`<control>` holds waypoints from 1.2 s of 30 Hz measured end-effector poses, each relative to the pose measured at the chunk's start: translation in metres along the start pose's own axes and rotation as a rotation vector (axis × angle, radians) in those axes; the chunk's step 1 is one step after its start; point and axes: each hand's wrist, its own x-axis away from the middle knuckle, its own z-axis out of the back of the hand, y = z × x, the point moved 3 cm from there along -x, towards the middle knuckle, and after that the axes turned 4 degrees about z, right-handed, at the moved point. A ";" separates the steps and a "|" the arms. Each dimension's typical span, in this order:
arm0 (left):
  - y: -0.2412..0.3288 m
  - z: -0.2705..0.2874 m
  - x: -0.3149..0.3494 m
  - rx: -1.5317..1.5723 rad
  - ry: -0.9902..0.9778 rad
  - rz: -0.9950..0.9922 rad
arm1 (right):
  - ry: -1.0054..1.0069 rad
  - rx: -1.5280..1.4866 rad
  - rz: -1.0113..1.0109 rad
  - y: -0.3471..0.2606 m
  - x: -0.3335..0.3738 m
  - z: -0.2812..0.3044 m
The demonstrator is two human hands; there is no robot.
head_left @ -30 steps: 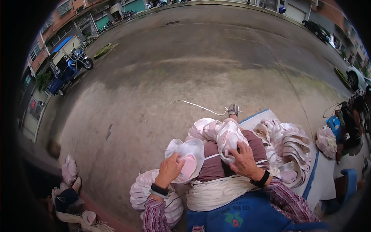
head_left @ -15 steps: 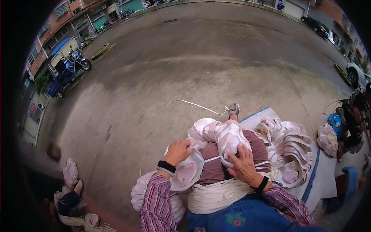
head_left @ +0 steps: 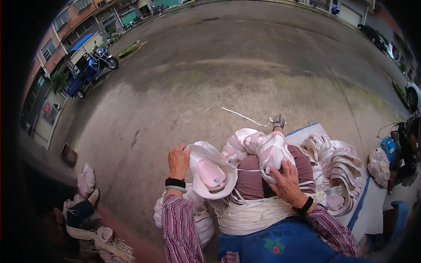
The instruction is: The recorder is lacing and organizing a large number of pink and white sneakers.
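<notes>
My left hand (head_left: 179,163) pinches the edge of a white shoe upper (head_left: 196,188), whose opening faces up and shows a pink inner piece. Fingers of my right hand (head_left: 287,186) close on a white and pink mesh shoe upper (head_left: 272,151) that lies over my lap. A thin white cord (head_left: 249,170) runs between the two uppers. Across my lap, below both hands, lies a thick bundle of white shoelaces (head_left: 252,215). More uppers (head_left: 237,142) are bunched by my knees, and others hang below my left wrist.
A stack of shoe uppers (head_left: 342,171) lies on a blue-edged board (head_left: 316,128) to my right. A bundle of uppers (head_left: 378,166) stands beyond it. At lower left another person (head_left: 81,215) sits with laces. A blue three-wheeler (head_left: 90,65) is parked on the concrete at far left.
My left hand has moved up and outward, tilting the shoe upper so its pink inside shows more. My right hand stays on the other upper. The whole view has shifted slightly.
</notes>
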 end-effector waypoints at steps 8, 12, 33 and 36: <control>0.005 -0.027 0.016 -0.012 0.079 0.052 | 0.014 -0.015 0.004 -0.001 0.000 -0.006; 0.083 -0.009 0.055 0.294 -0.176 -0.284 | 0.027 0.021 -0.023 0.000 -0.001 -0.001; 0.131 -0.016 0.167 -0.377 -0.230 -0.562 | -0.005 -0.100 0.343 -0.008 -0.045 -0.028; 0.154 0.007 0.165 -0.436 -0.206 -0.645 | 0.027 -0.179 0.357 0.002 -0.034 -0.021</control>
